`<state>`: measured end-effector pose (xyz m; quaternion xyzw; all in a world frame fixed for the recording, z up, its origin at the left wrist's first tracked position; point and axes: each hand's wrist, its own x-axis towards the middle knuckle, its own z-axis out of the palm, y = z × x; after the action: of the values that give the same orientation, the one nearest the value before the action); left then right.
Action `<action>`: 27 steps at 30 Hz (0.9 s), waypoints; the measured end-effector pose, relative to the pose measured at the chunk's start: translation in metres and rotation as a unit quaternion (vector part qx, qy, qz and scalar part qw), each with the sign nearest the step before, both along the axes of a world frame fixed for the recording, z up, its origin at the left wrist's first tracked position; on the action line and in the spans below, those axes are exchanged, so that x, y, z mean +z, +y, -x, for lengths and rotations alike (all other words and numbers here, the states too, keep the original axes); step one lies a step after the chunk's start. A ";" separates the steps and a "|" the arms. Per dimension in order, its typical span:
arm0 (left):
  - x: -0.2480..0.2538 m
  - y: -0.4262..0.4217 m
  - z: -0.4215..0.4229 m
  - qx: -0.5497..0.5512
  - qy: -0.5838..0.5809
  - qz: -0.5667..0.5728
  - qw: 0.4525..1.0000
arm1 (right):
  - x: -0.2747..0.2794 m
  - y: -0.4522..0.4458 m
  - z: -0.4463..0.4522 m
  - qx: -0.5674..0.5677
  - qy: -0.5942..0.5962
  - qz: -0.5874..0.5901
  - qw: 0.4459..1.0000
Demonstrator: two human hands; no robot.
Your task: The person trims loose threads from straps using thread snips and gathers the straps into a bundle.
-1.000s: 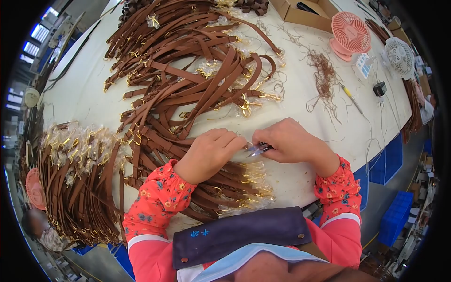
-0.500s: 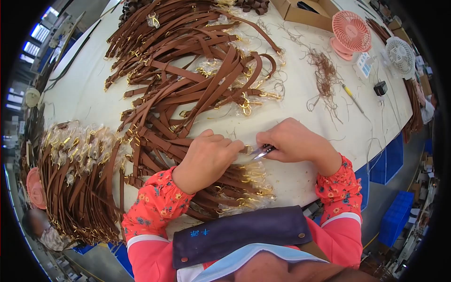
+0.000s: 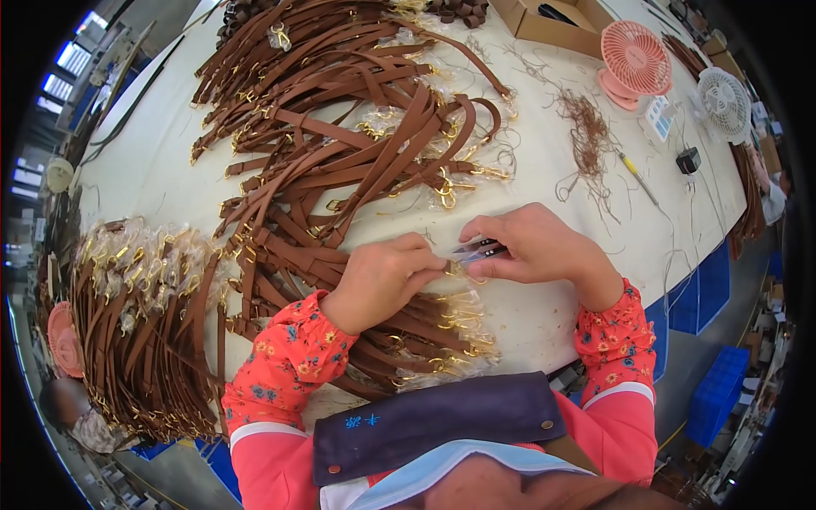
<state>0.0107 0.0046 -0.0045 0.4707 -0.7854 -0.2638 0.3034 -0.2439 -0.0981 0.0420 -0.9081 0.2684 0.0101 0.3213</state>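
Note:
My left hand is closed in a pinch on the end of a brown strap, most of which is hidden behind the fingers and wrist. Close to that end, my right hand grips a small pair of thread snips with dark handles; the blades point left at the strap and are partly blurred. Below my hands lies a bundle of brown straps with gold clasps in clear plastic. A large heap of brown straps spreads beyond my left hand.
Another strap bundle hangs over the left table edge. Loose brown threads lie at the right, beside a yellow pen-like tool. A pink fan, a white fan and a cardboard box stand behind.
My left hand has turned and shifted slightly, showing the pinch on the strap end. My right hand has rolled and its fingers have spread along the snips, which moved up a little.

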 end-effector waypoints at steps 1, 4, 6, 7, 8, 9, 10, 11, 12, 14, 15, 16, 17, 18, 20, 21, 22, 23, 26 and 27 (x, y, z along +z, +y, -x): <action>-0.001 0.000 -0.001 -0.004 0.011 -0.011 1.000 | -0.003 0.001 -0.001 0.007 -0.022 0.011 1.000; -0.001 -0.003 -0.005 -0.012 0.042 -0.053 0.998 | -0.013 0.003 -0.001 0.029 -0.078 0.033 0.996; 0.002 -0.005 -0.006 -0.014 0.061 -0.090 0.994 | -0.017 0.006 -0.003 0.048 -0.095 0.057 0.993; 0.005 -0.005 -0.005 -0.010 0.065 -0.106 0.992 | -0.018 0.007 -0.005 0.058 -0.094 0.074 0.991; 0.009 -0.006 -0.005 -0.006 0.069 -0.121 0.990 | -0.019 0.009 -0.007 0.068 -0.094 0.092 0.989; 0.010 -0.006 -0.004 -0.002 0.073 -0.136 0.988 | -0.020 0.010 -0.008 0.069 -0.096 0.105 0.987; 0.010 -0.006 -0.004 -0.006 0.065 -0.129 0.990 | -0.021 0.011 -0.009 0.070 -0.097 0.119 0.986; 0.010 -0.007 -0.004 -0.011 0.058 -0.121 0.991 | -0.022 0.012 -0.010 0.071 -0.098 0.133 0.984; 0.010 -0.007 -0.003 -0.015 0.050 -0.113 0.992 | -0.023 0.012 -0.011 0.071 -0.099 0.140 0.983; 0.008 -0.006 -0.002 -0.017 0.041 -0.100 0.994 | -0.024 0.014 -0.012 0.069 -0.100 0.154 0.981; 0.007 -0.005 -0.001 -0.018 0.037 -0.094 0.995 | -0.024 0.015 -0.013 0.069 -0.100 0.161 0.980; 0.007 -0.005 -0.001 -0.020 0.032 -0.092 0.995 | -0.024 0.015 -0.014 0.069 -0.100 0.167 0.978; 0.006 -0.005 -0.001 -0.022 0.027 -0.090 0.995 | -0.024 0.016 -0.014 0.068 -0.100 0.173 0.977; 0.006 -0.005 0.000 -0.024 0.023 -0.089 0.996 | -0.024 0.016 -0.014 0.068 -0.101 0.178 0.976; 0.006 -0.005 0.000 -0.023 0.014 -0.079 0.997 | -0.025 0.018 -0.015 0.068 -0.104 0.187 0.975; 0.006 -0.005 0.001 -0.023 0.010 -0.074 0.997 | -0.026 0.018 -0.015 0.070 -0.104 0.192 0.973; 0.007 -0.005 0.001 -0.023 0.007 -0.074 0.997 | -0.026 0.018 -0.016 0.073 -0.105 0.198 0.972; 0.007 -0.005 0.001 -0.023 0.004 -0.074 0.997 | -0.027 0.018 -0.016 0.075 -0.105 0.203 0.971; 0.007 -0.005 0.001 -0.025 0.002 -0.069 0.997 | -0.026 0.018 -0.017 0.084 -0.110 0.216 0.967; 0.007 -0.005 0.002 -0.026 0.002 -0.066 0.997 | -0.026 0.018 -0.017 0.083 -0.110 0.216 0.967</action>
<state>0.0092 -0.0004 0.0022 0.4687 -0.7775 -0.3239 0.2664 -0.2270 -0.0797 0.0160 -0.9706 0.1506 -0.1210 0.1433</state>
